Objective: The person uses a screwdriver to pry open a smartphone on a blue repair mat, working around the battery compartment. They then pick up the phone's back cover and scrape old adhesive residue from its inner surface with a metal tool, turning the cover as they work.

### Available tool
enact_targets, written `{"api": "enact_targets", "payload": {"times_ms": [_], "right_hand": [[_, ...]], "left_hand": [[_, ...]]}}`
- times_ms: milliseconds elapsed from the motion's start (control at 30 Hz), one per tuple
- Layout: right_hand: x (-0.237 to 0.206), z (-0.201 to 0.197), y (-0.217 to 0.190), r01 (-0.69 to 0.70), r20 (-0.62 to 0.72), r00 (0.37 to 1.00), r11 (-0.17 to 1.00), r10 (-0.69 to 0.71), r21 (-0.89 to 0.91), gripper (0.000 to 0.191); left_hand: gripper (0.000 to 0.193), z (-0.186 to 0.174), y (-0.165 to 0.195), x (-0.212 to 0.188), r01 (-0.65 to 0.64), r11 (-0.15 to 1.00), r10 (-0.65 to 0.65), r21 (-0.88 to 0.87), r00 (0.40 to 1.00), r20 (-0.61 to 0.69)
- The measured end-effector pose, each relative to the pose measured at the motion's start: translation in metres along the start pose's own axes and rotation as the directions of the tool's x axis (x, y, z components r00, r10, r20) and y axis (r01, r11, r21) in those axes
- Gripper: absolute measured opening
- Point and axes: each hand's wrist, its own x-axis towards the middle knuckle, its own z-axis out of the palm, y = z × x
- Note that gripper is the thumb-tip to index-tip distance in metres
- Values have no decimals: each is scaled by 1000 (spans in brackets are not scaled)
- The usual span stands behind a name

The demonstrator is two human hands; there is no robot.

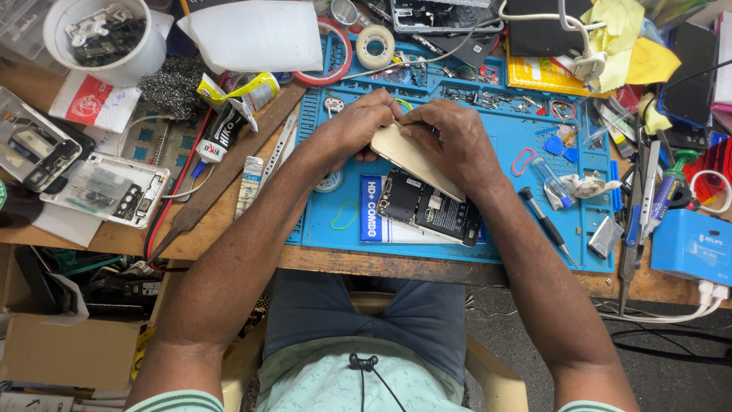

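Both my hands meet over a blue work mat (503,137). Between them is a beige phone back cover (415,160), tilted, its upper end pinched by my left hand (362,122) and its long edge held by my right hand (450,137). Just below the cover lies an opened phone (428,207) with its dark inner parts and battery facing up. The cover's far end overlaps the phone's top edge; I cannot tell whether they touch.
A black screwdriver (545,223) and small tools lie on the mat's right. A blue box (692,246) stands at far right. Tape rolls (375,44), a glue tube (221,130), a white cup (107,30) and dismantled phones (103,187) crowd the left and back.
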Motion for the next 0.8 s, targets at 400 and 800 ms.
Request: {"api": "enact_targets", "payload": {"times_ms": [400, 800], "right_hand": [[-4, 1, 6, -15, 41, 999, 1000, 15, -15, 15], [-6, -2, 3, -51, 24, 998, 999, 51, -14, 10]], "left_hand": [[23, 0, 1, 0, 27, 998, -26, 48, 999, -29], [26, 0, 1, 0, 46, 996, -43, 72, 998, -44]]}}
